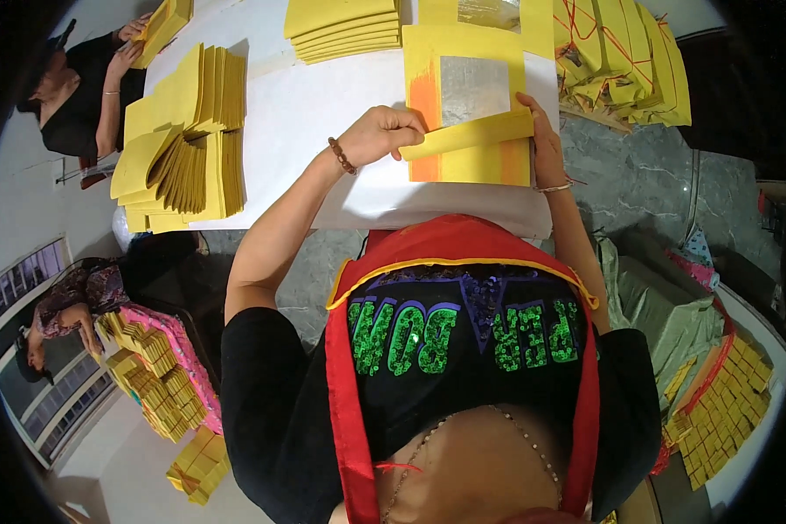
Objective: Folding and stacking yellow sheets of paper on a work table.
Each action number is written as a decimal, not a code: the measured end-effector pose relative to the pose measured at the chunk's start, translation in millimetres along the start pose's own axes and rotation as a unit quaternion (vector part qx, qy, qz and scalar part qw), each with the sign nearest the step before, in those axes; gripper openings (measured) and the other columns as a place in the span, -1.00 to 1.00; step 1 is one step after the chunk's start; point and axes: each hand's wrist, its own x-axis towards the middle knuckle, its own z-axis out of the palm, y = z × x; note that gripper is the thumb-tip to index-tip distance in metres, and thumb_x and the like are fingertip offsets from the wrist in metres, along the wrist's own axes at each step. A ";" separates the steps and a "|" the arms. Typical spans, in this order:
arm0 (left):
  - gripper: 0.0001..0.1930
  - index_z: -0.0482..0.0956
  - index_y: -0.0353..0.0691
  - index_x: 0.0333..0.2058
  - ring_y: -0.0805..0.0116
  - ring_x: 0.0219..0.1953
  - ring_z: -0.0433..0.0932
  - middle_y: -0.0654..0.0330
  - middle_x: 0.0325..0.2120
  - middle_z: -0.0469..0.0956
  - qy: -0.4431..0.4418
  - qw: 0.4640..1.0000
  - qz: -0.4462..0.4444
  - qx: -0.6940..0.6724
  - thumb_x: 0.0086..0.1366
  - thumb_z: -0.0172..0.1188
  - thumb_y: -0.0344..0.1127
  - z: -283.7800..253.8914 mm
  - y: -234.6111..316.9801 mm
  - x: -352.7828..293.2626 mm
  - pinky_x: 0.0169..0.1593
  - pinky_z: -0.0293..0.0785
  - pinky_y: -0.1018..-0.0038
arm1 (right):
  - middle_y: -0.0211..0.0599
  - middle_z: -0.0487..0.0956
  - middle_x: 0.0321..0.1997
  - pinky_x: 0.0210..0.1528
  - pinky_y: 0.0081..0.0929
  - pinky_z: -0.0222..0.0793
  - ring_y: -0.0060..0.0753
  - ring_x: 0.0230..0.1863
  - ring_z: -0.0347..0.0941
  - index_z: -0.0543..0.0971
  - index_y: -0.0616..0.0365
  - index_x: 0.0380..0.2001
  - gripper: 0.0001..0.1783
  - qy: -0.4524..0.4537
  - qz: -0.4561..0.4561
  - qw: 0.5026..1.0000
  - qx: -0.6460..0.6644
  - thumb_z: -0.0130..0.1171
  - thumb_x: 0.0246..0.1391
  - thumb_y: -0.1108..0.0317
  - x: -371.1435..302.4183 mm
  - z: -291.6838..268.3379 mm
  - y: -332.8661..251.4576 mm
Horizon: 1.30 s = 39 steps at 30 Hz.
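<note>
A yellow paper sheet [422, 61] with a silver foil square and an orange band lies on the white table in front of me. Across it runs a folded yellow strip [480, 134], slightly tilted, covering the lower part of the foil. My left hand [382, 135], with a brown bead bracelet on its wrist, pinches the strip's left end between thumb and fingers. At the right end, my right hand [546, 144] grips the strip and the sheet's edge; some of its fingers are hidden. Whether the strip is part of the top sheet I cannot tell.
Folded yellow paper stacks stand on the table [279, 166] at the left [183, 140] and far middle [342, 31]. Yellow bundles with red string [624, 61] are at far right. One co-worker [79, 96] handles yellow paper at far left; another [70, 306] is beside yellow packs [153, 371].
</note>
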 end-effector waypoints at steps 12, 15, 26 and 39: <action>-0.79 0.51 -0.26 -0.27 0.48 -0.34 0.41 0.25 -0.38 0.48 0.002 0.997 0.007 0.072 0.15 0.12 -0.28 -0.6 6.9 -8.9 -0.22 0.38 0.49 | -0.26 0.09 0.29 0.23 -0.43 0.03 -0.38 0.28 0.01 0.44 0.17 -0.08 -0.62 -0.111 -0.089 0.986 -0.084 0.15 -0.05 0.52 2.5 -18.9 8.0; -0.64 0.44 -0.18 -0.09 0.33 -0.11 0.36 0.15 -0.12 0.40 0.086 0.951 0.247 0.167 0.13 0.17 -0.23 3.9 8.0 -21.0 -0.14 0.31 0.36 | -0.26 0.12 0.27 0.23 -0.44 0.04 -0.35 0.28 0.02 0.49 0.13 -0.16 -0.68 -0.066 -0.070 0.994 -0.043 0.16 -0.07 0.52 0.7 -15.4 17.0; -0.54 0.45 -0.10 -0.08 0.23 -0.12 0.37 0.18 -0.14 0.43 0.238 0.726 0.343 0.546 -0.06 0.04 -0.50 27.6 -15.9 -12.9 -0.10 0.29 0.36 | -0.29 0.28 0.18 0.21 -0.29 0.01 -0.17 0.23 0.10 0.54 0.02 -0.26 -0.70 -0.062 -0.280 0.877 -0.386 0.21 -0.18 0.41 -13.7 -13.8 -32.2; -0.82 0.53 -0.28 -0.32 0.16 -0.38 0.44 0.10 -0.47 0.51 0.235 0.907 0.210 0.280 0.08 0.10 -0.38 47.1 -18.1 -31.4 -0.30 0.38 0.36 | -0.36 0.57 -0.31 -0.17 -0.45 0.25 -0.38 -0.24 0.47 0.54 0.14 -0.30 -0.78 -0.155 -0.082 0.902 -0.394 0.15 -0.07 0.32 -24.5 -1.7 -53.5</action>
